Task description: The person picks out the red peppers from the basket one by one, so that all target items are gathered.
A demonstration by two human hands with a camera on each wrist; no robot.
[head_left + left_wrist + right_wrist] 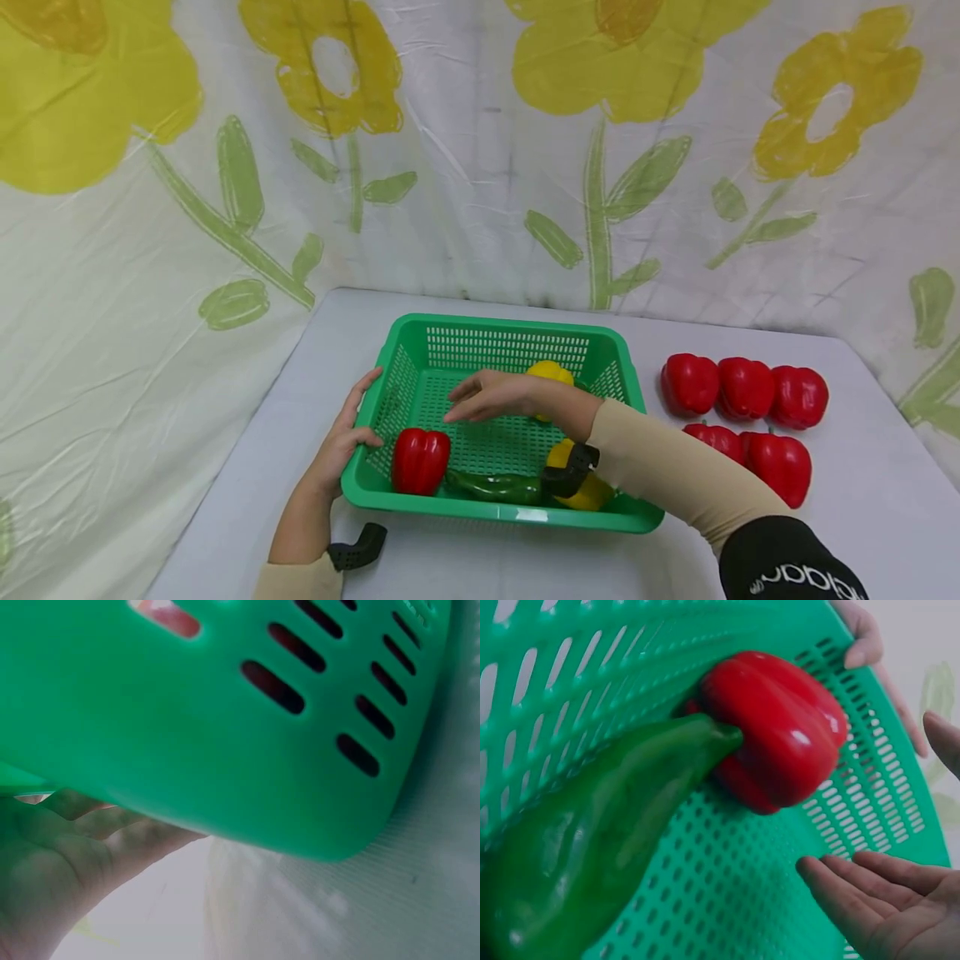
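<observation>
A green plastic basket [495, 521] sits on the table. My left hand [347, 442] holds its left rim, thumb over the edge; in the left wrist view the fingers lie along the outer wall. My right hand [491, 396] hovers over the basket's middle, fingers extended and thumb apart, with nothing in it. In the basket's near left corner lies a red bell pepper [421, 462]. Beside it is a long green pepper [592, 832], its stem end against the red one. One yellow bell pepper [550, 372] is at the back, partly behind my right arm, and another yellow pepper [588, 492] at the near right.
Several red bell peppers [746, 388] stand in two rows on the white table [862, 467], right of the basket; my right sleeve partly covers the nearer row. Behind the table hangs a white sheet [465, 167] with painted yellow flowers.
</observation>
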